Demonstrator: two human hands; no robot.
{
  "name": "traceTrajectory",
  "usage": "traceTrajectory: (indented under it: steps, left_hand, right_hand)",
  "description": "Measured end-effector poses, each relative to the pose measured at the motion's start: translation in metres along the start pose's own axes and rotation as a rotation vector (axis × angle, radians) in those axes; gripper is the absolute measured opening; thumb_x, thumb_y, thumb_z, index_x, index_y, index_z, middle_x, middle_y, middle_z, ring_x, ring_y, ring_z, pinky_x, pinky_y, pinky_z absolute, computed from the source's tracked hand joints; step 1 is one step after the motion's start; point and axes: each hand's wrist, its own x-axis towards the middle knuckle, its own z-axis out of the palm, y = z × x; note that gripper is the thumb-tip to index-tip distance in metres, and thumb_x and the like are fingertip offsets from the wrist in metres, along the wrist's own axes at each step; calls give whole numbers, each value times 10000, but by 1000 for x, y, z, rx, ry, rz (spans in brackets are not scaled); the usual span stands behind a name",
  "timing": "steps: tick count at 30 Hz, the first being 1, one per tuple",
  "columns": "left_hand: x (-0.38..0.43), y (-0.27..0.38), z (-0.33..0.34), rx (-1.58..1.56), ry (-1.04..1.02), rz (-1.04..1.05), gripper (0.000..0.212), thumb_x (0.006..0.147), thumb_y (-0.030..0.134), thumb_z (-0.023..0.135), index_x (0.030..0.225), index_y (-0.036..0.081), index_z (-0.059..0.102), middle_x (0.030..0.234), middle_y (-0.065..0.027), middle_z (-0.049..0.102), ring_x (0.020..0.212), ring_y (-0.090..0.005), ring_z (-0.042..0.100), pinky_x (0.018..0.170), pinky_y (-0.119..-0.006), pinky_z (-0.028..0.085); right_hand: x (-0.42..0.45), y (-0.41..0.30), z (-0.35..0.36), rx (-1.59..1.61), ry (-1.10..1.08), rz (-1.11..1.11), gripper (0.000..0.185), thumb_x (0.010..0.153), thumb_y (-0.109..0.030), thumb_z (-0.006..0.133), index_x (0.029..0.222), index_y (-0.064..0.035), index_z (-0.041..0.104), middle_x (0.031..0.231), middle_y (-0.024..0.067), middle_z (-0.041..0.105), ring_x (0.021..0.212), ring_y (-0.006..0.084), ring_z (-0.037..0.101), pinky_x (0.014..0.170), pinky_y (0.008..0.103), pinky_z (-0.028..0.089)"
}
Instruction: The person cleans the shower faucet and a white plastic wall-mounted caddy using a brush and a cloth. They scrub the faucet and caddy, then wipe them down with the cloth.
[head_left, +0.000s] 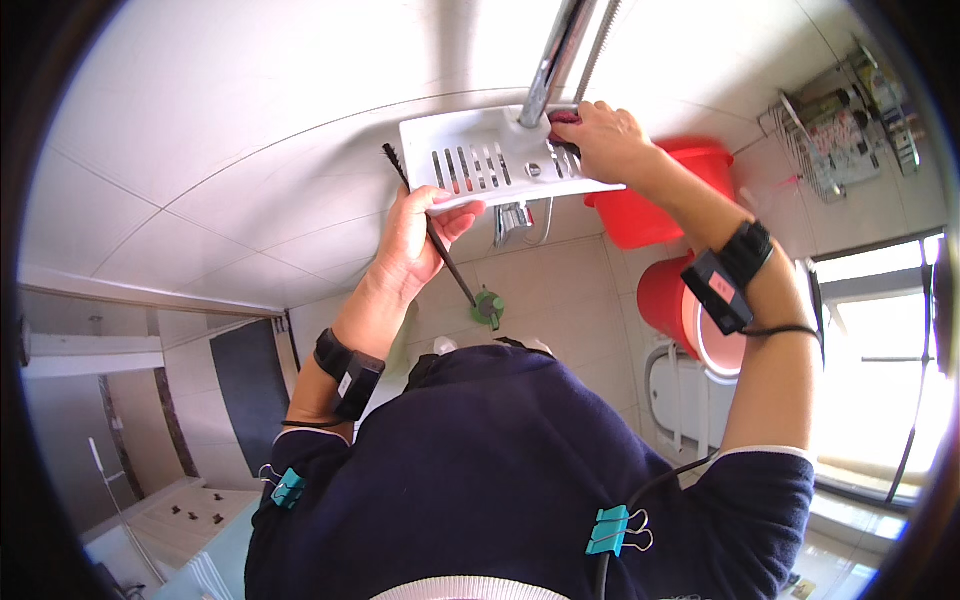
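Observation:
A white slotted plastic shower shelf (491, 135) is mounted around a chrome shower riser pipe (553, 64) near the wall. My left hand (420, 232) is at the shelf's near left corner, thumb on its edge, with a thin dark-handled brush (450, 262) held against the palm; the bristled tip points up past the shelf's left side. My right hand (611, 142) presses a dark red cloth (564, 124) onto the right part of the shelf beside the pipe. Part of the cloth is hidden by the fingers. Beneath the shelf shows a chrome mixer tap (514, 219).
Red plastic buckets (660, 307) and a red basin (637, 217) are at the right, below my right forearm. A wire rack with bottles (825, 142) hangs on the right wall. A green object (488, 308) stands low on the tiled floor. A bright window (877, 360) is at far right.

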Motion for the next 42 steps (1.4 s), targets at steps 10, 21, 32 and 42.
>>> traceTrajectory:
  steps: [10, 21, 32, 42]
  left_hand:
    - [3, -7, -4, -80, -14, 22, 324, 806, 36, 444, 1065, -157, 428, 989, -238, 573, 799, -304, 641, 636, -294, 592]
    - [-6, -13, 0, -90, -35, 135, 355, 786, 10, 452, 1133, -53, 409, 1010, -208, 572, 802, -279, 641, 663, -276, 583]
    - [-12, -12, 1, -155, -89, 96, 395, 796, 43, 519, 1170, 25, 392, 1043, -141, 550, 852, -263, 628, 712, -289, 569]
    - [-7, -17, 1, -145, -90, 90, 469, 757, 38, 544, 1132, 49, 262, 1046, -159, 491, 805, -296, 631, 722, -348, 571]
  right_hand:
    - [36, -22, -18, 215, -283, 237, 280, 697, -150, 494, 901, -81, 673, 948, 180, 638, 908, 331, 602, 770, 388, 469]
    - [41, -19, -15, 114, -304, 351, 356, 687, -206, 536, 985, -51, 656, 1037, 160, 621, 1015, 273, 574, 855, 392, 438]
    - [49, -12, -12, -63, -320, 307, 328, 716, -252, 536, 937, -46, 664, 982, 166, 636, 967, 306, 599, 824, 388, 473]
    - [87, 1, -5, 795, -643, 606, 258, 724, -133, 490, 916, -17, 617, 833, 132, 646, 671, 250, 642, 590, 373, 499]
